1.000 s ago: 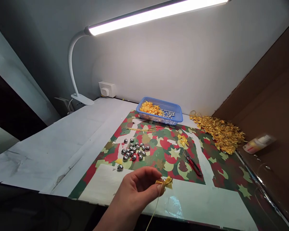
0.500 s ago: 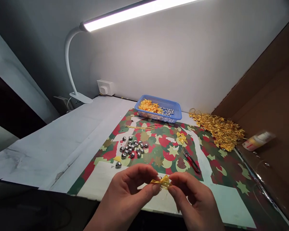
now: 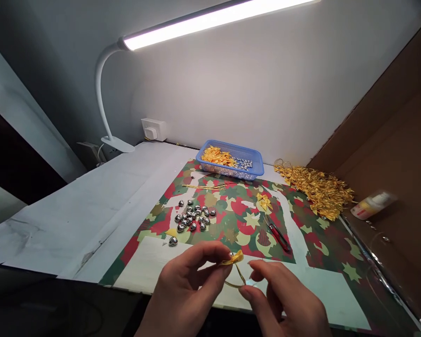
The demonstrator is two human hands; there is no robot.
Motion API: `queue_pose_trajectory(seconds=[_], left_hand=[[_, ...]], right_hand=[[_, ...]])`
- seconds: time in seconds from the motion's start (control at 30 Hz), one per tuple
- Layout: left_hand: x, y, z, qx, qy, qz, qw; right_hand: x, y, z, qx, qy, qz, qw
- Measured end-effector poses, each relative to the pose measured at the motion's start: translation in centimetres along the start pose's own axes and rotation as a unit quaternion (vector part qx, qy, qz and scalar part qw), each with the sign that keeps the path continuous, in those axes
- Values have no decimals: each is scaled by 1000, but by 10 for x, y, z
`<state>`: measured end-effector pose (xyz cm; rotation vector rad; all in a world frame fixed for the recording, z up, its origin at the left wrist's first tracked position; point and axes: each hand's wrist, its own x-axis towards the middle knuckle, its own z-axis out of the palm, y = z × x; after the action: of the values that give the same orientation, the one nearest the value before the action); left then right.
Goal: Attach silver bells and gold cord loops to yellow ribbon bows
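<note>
My left hand (image 3: pixel 199 283) is closed in a pinch on a yellow ribbon bow (image 3: pixel 237 257), with a small silver bell (image 3: pixel 232 254) partly showing at its edge. From the bow a thin gold cord (image 3: pixel 240 274) hangs in a loop. My right hand (image 3: pixel 284 292) has the loop's far end at its thumb tip; the forefinger is raised apart, and the finger behind the thumb is partly hidden. Beyond the hands lie several silver bells (image 3: pixel 192 216), with one bell pair (image 3: pixel 173 241) closer to me.
A blue basket (image 3: pixel 257 175) holds yellow bows and small bells. Red-handled scissors (image 3: pixel 279 235), loose yellow bows (image 3: pixel 264 202) and gold cords (image 3: pixel 206 186) lie on the patterned mat. A heap of gold bows (image 3: pixel 323 189) and a bottle (image 3: pixel 372 206) are at right. The lamp (image 3: pixel 214 23) hangs overhead.
My right fingers have left the bow and moved down and right, drawing the cord out into a wider loop. My left hand keeps its pinch on the bow, now tilted.
</note>
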<state>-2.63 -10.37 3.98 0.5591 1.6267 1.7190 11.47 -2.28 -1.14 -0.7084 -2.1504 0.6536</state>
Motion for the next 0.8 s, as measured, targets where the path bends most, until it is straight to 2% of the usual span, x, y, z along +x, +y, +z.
queue_pose_trajectory(seconds=[0.1, 0.2, 0.33, 0.43, 0.5, 0.6, 0.67, 0.8], left_hand=[[2, -5, -3, 30, 3, 26, 999], [4, -11, -6, 70, -33, 68, 995], [6, -17, -8, 122, -81, 101, 984], [7, -17, -6, 139, -114, 101, 979], [8, -16, -6, 131, -132, 76, 980], [11, -11, -8, 87, -139, 18, 986], [12, -7, -10, 33, -149, -27, 988], [10, 3, -12, -53, -180, -113, 976]], right_hand=[[5, 7, -9, -28, -72, -40, 996], [14, 5, -16, 4, -104, -32, 994], [34, -5, -20, 77, -100, 12, 992], [44, -10, -10, 94, -72, -16, 993], [43, -12, 0, 90, -45, -45, 994], [36, -13, 8, 92, -37, -90, 991], [32, -13, 5, 113, -23, -66, 991], [32, -14, -12, 128, 11, 35, 991]])
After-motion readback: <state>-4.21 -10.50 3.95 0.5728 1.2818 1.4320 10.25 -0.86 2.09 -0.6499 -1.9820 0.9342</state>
